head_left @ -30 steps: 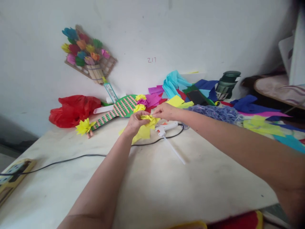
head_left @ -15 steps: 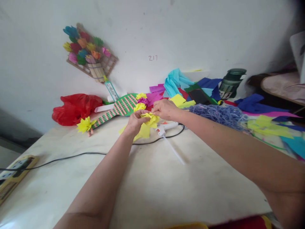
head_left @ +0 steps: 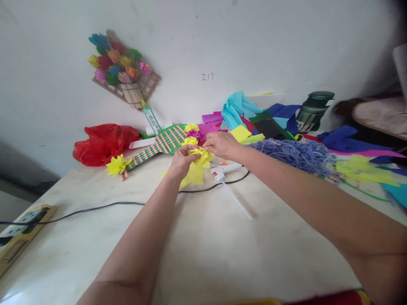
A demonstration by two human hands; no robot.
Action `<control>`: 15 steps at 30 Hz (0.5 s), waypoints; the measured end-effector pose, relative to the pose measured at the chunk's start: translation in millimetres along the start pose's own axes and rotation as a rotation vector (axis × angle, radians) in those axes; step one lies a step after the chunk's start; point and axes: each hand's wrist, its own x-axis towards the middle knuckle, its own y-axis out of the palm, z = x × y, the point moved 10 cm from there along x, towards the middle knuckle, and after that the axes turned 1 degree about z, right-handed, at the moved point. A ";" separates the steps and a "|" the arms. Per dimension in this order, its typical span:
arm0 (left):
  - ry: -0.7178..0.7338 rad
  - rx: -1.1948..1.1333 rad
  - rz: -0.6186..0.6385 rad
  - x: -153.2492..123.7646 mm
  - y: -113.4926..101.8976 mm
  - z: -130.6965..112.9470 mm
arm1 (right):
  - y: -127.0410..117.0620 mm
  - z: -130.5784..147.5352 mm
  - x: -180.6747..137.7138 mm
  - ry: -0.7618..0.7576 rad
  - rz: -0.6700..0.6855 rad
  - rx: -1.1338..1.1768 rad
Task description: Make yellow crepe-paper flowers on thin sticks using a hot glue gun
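Note:
My left hand [head_left: 180,162] and my right hand [head_left: 221,144] meet over the far middle of a pale table [head_left: 203,254]. Both pinch a crumpled yellow paper flower [head_left: 199,156] whose flat yellow sheet [head_left: 192,175] hangs below the left hand. Just behind lies a green paddle-shaped craft [head_left: 162,143] with pink stripes, bearing yellow and magenta paper flowers [head_left: 192,133]. Another yellow flower [head_left: 117,165] sits at the paddle's handle end. A white glue gun [head_left: 224,171] with a glue stick lies right of my hands.
A black cord [head_left: 95,207] runs from the glue gun to a power strip [head_left: 19,231] at the left edge. A red plastic bag [head_left: 101,142], coloured paper scraps [head_left: 248,118], purple strands [head_left: 292,152] and a dark green jar [head_left: 314,110] crowd the back. A flower frame [head_left: 122,70] leans on the wall.
My hands stay on the yellow flower, with the fingers working it slightly. The view has drifted a little to the left and up.

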 end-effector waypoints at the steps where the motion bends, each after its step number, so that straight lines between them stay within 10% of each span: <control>1: 0.007 0.014 -0.006 0.2 -1.4 -0.5 | 0.3 -0.9 0.0 -0.007 -0.010 0.009; 15: 0.060 0.054 -0.022 2.4 -10.7 -5.6 | 3.9 -17.4 -1.4 0.013 -0.094 0.106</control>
